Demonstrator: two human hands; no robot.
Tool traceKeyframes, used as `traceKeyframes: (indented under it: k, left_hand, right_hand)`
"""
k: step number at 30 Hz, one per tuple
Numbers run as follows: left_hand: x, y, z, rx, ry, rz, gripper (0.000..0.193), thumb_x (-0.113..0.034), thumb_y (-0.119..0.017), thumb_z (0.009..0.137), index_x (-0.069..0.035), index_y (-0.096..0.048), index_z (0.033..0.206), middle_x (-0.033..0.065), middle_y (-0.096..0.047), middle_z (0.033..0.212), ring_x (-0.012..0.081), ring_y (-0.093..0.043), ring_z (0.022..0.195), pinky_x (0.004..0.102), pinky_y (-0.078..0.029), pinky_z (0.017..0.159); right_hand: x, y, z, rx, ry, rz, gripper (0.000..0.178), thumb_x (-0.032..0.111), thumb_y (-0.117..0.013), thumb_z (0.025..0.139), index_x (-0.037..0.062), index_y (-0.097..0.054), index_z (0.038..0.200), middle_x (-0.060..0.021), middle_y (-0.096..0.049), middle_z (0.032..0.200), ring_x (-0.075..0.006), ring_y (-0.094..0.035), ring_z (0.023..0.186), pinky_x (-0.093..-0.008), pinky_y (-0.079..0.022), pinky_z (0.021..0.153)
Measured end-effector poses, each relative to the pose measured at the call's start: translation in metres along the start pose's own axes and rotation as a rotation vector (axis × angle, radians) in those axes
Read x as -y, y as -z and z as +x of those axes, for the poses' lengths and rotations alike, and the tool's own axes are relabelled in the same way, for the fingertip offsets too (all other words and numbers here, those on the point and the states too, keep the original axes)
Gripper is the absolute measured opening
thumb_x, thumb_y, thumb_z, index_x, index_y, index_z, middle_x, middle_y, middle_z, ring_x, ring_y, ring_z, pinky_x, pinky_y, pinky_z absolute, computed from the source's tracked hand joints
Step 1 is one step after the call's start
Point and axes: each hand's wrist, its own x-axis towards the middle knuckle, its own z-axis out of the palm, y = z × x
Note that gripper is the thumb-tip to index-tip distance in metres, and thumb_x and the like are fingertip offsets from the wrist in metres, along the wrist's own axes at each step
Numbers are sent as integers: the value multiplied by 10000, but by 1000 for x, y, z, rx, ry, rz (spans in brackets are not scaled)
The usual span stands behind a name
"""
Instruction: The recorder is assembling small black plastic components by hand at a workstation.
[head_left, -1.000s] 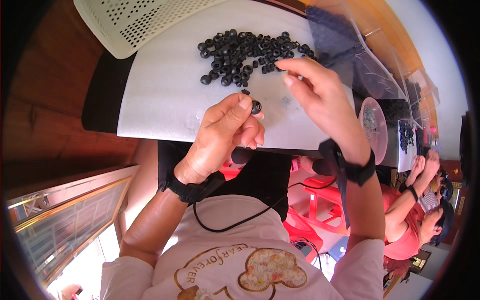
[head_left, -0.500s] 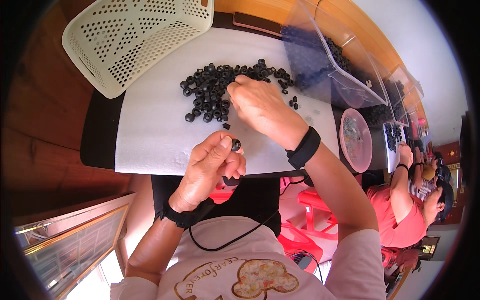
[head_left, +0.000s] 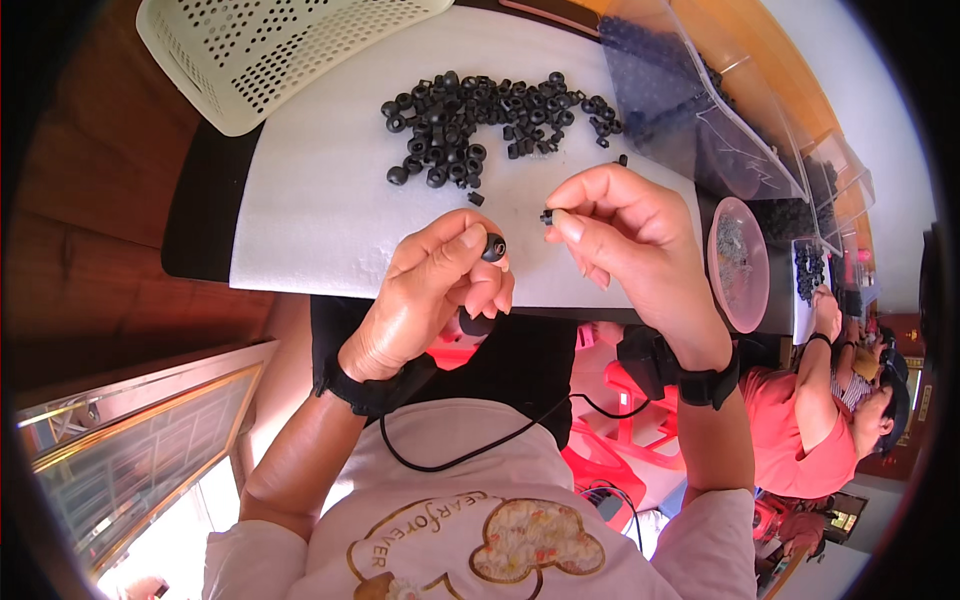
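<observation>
My left hand [head_left: 420,285] pinches a round black hollow cap [head_left: 493,247] between thumb and forefinger, its opening facing up with a small shiny ring-like shape inside. Across from it, my right hand [head_left: 640,240] grips a small black plug-like piece [head_left: 547,216] at the tips of thumb and forefinger. The two parts are apart, a short gap between them. Beyond both hands, a loose pile of black caps and small plugs [head_left: 455,125] lies on a white foam sheet [head_left: 310,190]. One single plug [head_left: 475,199] lies just beyond my left fingers.
At the far left is a pale perforated basket [head_left: 245,105]. Clear bins [head_left: 665,95] with black parts stand at the far right, near a pink bowl [head_left: 761,290] of small clear bits. Farther right sits a co-worker in a red shirt [head_left: 795,440]; a red stool [head_left: 620,460] stands below the table.
My right hand has drawn back from the pile toward me and rightward, now with a small plug in its fingertips. My left hand still holds the cap. The view has shifted slightly.
</observation>
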Motion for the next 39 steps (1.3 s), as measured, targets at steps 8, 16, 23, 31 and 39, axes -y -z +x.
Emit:
traceKeyframes:
  k: [8,16,23,31,39]
  left_hand:
    - [-1,2,-4,76,11,38,389,-387,-439,993,-12,-536,955,24,-443,623,151,-514,674,275,-434,675]
    - [-3,3,-4,102,6,63,380,-381,-441,996,-16,-544,969,13,-438,642,119,-488,666,273,-449,682]
    - [-1,0,-3,46,23,73,379,-388,-433,999,-30,-544,941,5,-431,621,116,-501,662,253,-429,654]
    - [-1,-1,-2,25,38,163,402,-427,-434,993,-47,-525,898,-5,-424,605,107,-512,660,226,-398,633]
    - [3,-1,1,22,26,190,428,-434,-412,998,-21,-512,952,5,-420,590,116,-518,636,251,-438,640]
  right_hand:
    - [-8,-17,-22,-12,47,42,88,14,-614,886,-23,-586,961,-6,-612,798,-31,-534,619,-185,-431,528]
    - [-1,-22,-23,30,265,-161,61,-45,-550,892,-45,-569,950,-80,-609,828,-111,-648,729,-230,-514,618]
    - [-7,-29,-24,-35,345,-220,86,-99,-546,861,-45,-559,927,-90,-601,818,-123,-656,718,-225,-518,590]
    - [-12,-31,-22,-52,410,-248,123,-114,-555,844,-26,-554,930,-86,-581,800,-139,-649,702,-244,-511,577]
    - [-17,-29,-21,-78,540,-458,140,-101,-586,827,-16,-549,932,-120,-578,802,-218,-627,630,-309,-486,535]
